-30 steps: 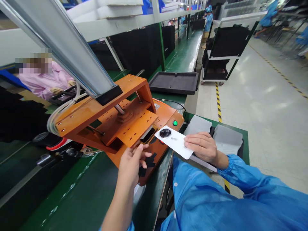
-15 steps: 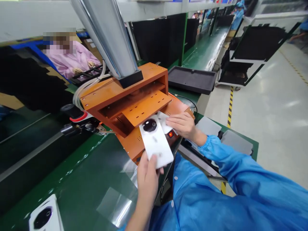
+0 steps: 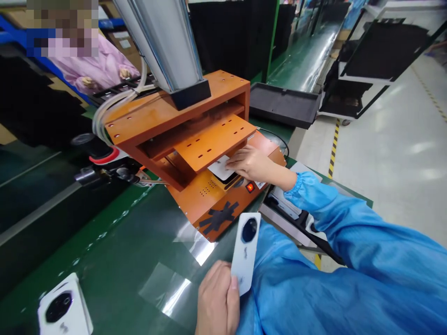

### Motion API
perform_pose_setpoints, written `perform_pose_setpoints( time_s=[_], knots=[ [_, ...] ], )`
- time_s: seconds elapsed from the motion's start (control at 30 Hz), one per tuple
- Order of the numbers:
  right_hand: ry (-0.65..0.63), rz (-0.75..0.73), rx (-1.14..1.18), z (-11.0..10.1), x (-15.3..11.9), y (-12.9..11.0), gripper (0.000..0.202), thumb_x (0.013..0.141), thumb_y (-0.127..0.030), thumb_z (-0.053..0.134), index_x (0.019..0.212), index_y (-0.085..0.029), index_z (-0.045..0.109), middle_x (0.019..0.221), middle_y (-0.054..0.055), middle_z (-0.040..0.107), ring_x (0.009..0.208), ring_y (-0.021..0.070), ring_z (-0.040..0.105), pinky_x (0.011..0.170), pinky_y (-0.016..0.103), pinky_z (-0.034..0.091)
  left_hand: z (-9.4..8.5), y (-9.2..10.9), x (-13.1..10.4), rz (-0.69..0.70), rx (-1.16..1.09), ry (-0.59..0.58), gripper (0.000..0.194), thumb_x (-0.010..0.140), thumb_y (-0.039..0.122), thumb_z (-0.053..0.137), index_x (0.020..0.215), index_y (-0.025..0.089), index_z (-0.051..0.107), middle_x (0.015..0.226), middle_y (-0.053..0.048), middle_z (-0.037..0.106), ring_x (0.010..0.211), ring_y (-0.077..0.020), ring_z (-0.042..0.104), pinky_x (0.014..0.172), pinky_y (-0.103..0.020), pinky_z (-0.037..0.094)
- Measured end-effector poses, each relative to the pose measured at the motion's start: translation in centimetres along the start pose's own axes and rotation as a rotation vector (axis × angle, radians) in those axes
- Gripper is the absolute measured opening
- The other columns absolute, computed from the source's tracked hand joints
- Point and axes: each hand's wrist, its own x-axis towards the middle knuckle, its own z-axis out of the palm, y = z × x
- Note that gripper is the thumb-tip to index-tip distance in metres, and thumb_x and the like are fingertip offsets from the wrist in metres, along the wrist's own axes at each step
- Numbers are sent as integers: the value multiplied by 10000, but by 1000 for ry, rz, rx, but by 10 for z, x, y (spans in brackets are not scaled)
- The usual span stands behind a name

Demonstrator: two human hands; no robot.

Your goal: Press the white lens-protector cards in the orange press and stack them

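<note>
My left hand [image 3: 218,295] grips the lower end of a white phone back cover [image 3: 245,251], its thumb across the face. The cover stands tilted in front of the press, with a dark round camera area near its top. My right hand [image 3: 249,164] reaches under the raised orange plate [image 3: 216,142] of the press. Its fingers hold another white phone back cover [image 3: 220,168], which lies over the dark bed of the press. The plate and my fingers hide part of that cover.
The orange press [image 3: 181,204] carries a metal cylinder [image 3: 164,42] and a lit red switch [image 3: 250,187]. More white covers [image 3: 64,307] lie lower left on the green bench. A black tray [image 3: 282,102] sits behind. A person in pink [image 3: 94,60] works across the bench.
My left hand has drawn its cover away from the press, down and to the right, turning it more edge-on. My right hand has moved farther in under the plate with the other cover.
</note>
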Motion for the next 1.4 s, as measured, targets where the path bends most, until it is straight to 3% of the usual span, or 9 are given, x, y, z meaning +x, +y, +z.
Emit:
perform_pose_setpoints(
  time_s=[0.23,0.33,0.53,0.73,0.9,1.03,1.13,1.3,1.4],
  knots=[
    [-126,30,154,-14,4,-7,355,834,-185,592,1158,-209,736,1287,101,701,1173,281,599,1050,460,333,2,-2,32,213,280,-36,155,937,89,447,889,204,539,1197,-96,675,1171,-257,542,997,-437,386],
    [84,162,106,-6,-19,-17,352,896,-189,540,1213,-197,694,1333,128,653,1206,279,577,1035,458,366,6,-13,41,256,441,10,138,917,110,467,860,214,537,1380,-107,642,1304,-312,498,1022,-493,336],
    [621,781,-125,26,-124,-25,341,955,-156,467,1183,-224,712,1018,90,629,1013,241,579,915,422,437,7,-43,48,328,662,99,36,867,218,537,833,228,549,1514,-110,560,1430,-369,441,1023,-518,308],
    [328,716,-215,46,-170,-20,473,949,-80,439,1337,-241,657,1035,91,651,956,228,557,847,403,407,10,-46,52,265,652,147,67,879,218,514,820,238,540,1505,-88,572,1385,-339,507,984,-494,311],
    [253,714,-99,20,-166,-34,496,979,-118,443,1456,-211,543,1218,143,636,1102,261,555,940,464,431,7,-21,44,272,594,150,46,883,242,542,840,240,559,1346,-91,690,1328,-364,533,940,-479,339],
    [230,668,635,7,-169,-105,636,951,-357,640,1527,-209,412,1318,153,607,1170,248,593,989,447,497,26,-1,30,218,388,184,98,907,185,485,887,238,565,910,-92,722,1033,-309,606,877,-459,379],
    [68,739,1226,21,-176,-162,614,967,-506,617,1463,-198,429,1209,121,684,1056,199,683,861,338,559,53,3,23,171,263,43,156,942,166,455,958,235,593,946,-90,699,1029,-292,600,884,-460,393],
    [74,1346,673,32,-249,-152,401,1013,-474,508,1223,-146,599,1001,87,738,899,182,704,781,306,556,70,-18,8,167,219,-184,492,975,331,533,1448,200,494,1325,-149,661,1175,-299,622,933,-447,480],
    [-56,1484,434,6,-323,-118,295,944,-415,598,1044,-146,667,982,84,738,913,206,677,834,331,527,64,-34,1,256,153,-288,437,970,344,576,1395,246,557,1243,-93,719,1085,-253,680,906,-382,520]
  ],
)
